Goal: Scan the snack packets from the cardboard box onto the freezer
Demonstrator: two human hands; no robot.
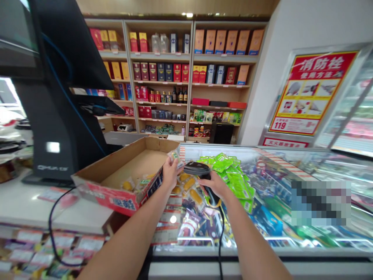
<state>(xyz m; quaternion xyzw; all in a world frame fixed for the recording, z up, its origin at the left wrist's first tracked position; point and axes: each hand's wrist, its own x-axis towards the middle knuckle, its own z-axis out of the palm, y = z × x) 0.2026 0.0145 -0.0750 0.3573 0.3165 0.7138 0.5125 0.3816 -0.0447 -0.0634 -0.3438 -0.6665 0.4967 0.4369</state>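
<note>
My left hand (171,174) pinches a small clear-wrapped snack packet (175,156) above the right edge of an open cardboard box (122,165). A black barcode scanner (198,168) is gripped in my right hand (214,184), its head pointing left toward the packet. Below both hands, several yellow wrapped snacks (189,184) lie on the glass top of the counter. More wrapped snacks (127,185) sit in the near part of the box. Bright green packets (237,182) are heaped just right of the scanner.
A black point-of-sale terminal (58,128) stands at the left. The scanner's cable (221,237) hangs down over the counter's front edge. Under the glass counter (279,155) are many packaged goods. Shelves (163,56) of boxes and bottles line the back wall.
</note>
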